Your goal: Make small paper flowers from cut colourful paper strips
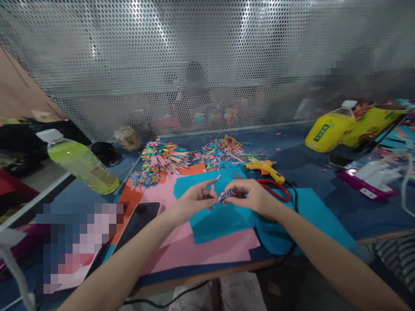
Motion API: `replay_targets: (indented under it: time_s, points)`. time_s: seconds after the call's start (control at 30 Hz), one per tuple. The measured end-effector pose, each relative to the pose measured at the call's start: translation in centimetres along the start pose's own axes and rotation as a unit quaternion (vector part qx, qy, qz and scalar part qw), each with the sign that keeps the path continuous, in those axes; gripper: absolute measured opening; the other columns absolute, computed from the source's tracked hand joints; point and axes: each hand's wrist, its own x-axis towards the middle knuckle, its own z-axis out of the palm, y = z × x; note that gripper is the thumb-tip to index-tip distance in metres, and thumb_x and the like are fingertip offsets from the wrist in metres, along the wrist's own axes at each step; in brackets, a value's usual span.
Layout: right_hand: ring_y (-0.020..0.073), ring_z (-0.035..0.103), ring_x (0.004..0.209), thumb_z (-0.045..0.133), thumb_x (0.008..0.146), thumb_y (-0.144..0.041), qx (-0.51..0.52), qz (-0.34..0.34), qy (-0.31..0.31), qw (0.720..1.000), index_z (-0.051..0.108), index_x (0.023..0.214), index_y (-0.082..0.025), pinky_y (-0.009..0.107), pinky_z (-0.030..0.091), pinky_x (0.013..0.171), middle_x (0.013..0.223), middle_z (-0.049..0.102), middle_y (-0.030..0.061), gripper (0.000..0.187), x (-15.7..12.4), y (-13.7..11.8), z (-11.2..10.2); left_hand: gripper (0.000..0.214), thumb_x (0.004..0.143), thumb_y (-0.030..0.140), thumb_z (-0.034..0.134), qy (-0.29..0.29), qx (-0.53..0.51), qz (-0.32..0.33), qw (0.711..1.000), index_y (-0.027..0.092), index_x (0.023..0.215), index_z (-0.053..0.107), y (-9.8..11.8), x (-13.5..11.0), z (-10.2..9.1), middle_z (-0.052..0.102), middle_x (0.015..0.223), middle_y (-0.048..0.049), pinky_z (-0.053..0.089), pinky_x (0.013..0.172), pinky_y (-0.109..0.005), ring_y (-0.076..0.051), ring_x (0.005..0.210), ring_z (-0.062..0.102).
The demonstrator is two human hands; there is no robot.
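Observation:
Both my hands meet over a blue paper sheet (214,229) in the middle of the table. Between their fingertips is a small cluster of curled paper strips (227,197) in pink, blue and orange. My left hand (194,199) pinches its left side, with a thin pink strip sticking up by the fingers. The fingers of my right hand (249,194) are closed on the cluster's right side. Just beyond my right hand lie a yellow glue gun (264,167) and a red looped handle (282,194), partly hidden by the hand.
Loose paper strips (223,151) and a fringed multicoloured paper bundle (162,157) lie behind my hands. A phone (139,224) rests on pink paper (168,255) at left. Drink bottles (84,164) stand at left and right (330,127). A perforated metal panel (227,52) closes off the back.

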Motion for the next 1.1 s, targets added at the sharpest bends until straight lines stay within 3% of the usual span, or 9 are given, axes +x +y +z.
replay_targets:
  time_s: [0.17, 0.33, 0.6, 0.73, 0.87, 1.1]
  points:
    - [0.0089, 0.051, 0.058, 0.057, 0.075, -0.028, -0.008, -0.008, 0.014, 1.000, 0.060, 0.085, -0.017, 0.021, 0.040, 0.051, 0.074, 0.062, 0.0016, 0.015, -0.1, -0.1, -0.5, 0.053, 0.067, 0.018, 0.067, 0.027, -0.091, 0.007, 0.995, 0.018, 0.117, 0.050, 0.9, -0.1, 0.1, 0.057, 0.072, 0.0002, 0.037, 0.054, -0.020, -0.007, 0.060, 0.051]
    - [0.0087, 0.050, 0.056, 0.057, 0.075, -0.029, -0.020, 0.004, 0.021, 1.000, 0.060, 0.087, -0.017, 0.021, 0.039, 0.050, 0.071, 0.061, 0.0004, 0.017, -0.1, 0.2, -0.3, 0.047, 0.066, 0.016, 0.067, 0.158, -0.187, 0.094, 0.965, 0.020, 0.112, 0.055, 1.5, 0.3, -0.7, 0.058, 0.070, 0.0000, 0.042, 0.058, -0.020, -0.013, 0.077, 0.058]
    - [0.0110, 0.054, 0.064, 0.057, 0.074, -0.033, -0.043, 0.018, 0.020, 0.999, 0.061, 0.084, -0.016, 0.022, 0.041, 0.056, 0.073, 0.061, 0.0021, 0.020, 0.0, 0.7, -0.2, 0.046, 0.061, 0.017, 0.070, 0.217, -0.160, 0.147, 0.952, 0.023, 0.105, 0.057, 1.2, 0.7, -1.2, 0.063, 0.092, -0.0025, 0.045, 0.062, -0.022, -0.016, 0.087, 0.061]
    - [0.0110, 0.054, 0.065, 0.056, 0.074, -0.028, -0.039, 0.013, 0.011, 0.999, 0.060, 0.083, -0.016, 0.023, 0.042, 0.058, 0.074, 0.062, 0.0027, 0.016, 0.1, 1.2, -0.4, 0.039, 0.065, 0.024, 0.067, 0.225, -0.049, 0.150, 0.961, 0.020, 0.103, 0.057, 1.4, 0.8, -1.7, 0.064, 0.088, -0.0043, 0.046, 0.061, -0.023, -0.016, 0.083, 0.061]
    - [0.0117, 0.054, 0.064, 0.059, 0.073, -0.029, -0.042, 0.021, 0.019, 0.999, 0.062, 0.084, -0.015, 0.023, 0.042, 0.056, 0.076, 0.064, 0.0039, 0.018, 0.3, 1.4, -0.9, 0.026, 0.073, 0.026, 0.057, 0.225, 0.158, 0.213, 0.938, 0.018, 0.098, 0.056, 1.4, 0.9, -2.8, 0.061, 0.079, -0.0022, 0.044, 0.061, -0.023, -0.013, 0.076, 0.058]
    - [0.0125, 0.053, 0.058, 0.057, 0.075, -0.038, -0.043, 0.043, 0.076, 0.995, 0.065, 0.085, -0.013, 0.024, 0.040, 0.050, 0.069, 0.065, 0.0051, 0.028, 0.9, 1.6, -2.1, 0.020, 0.075, 0.025, 0.050, 0.215, 0.358, 0.153, 0.895, 0.018, 0.092, 0.057, 0.7, 1.2, -4.5, 0.059, 0.079, -0.0022, 0.044, 0.069, -0.027, -0.015, 0.078, 0.057]
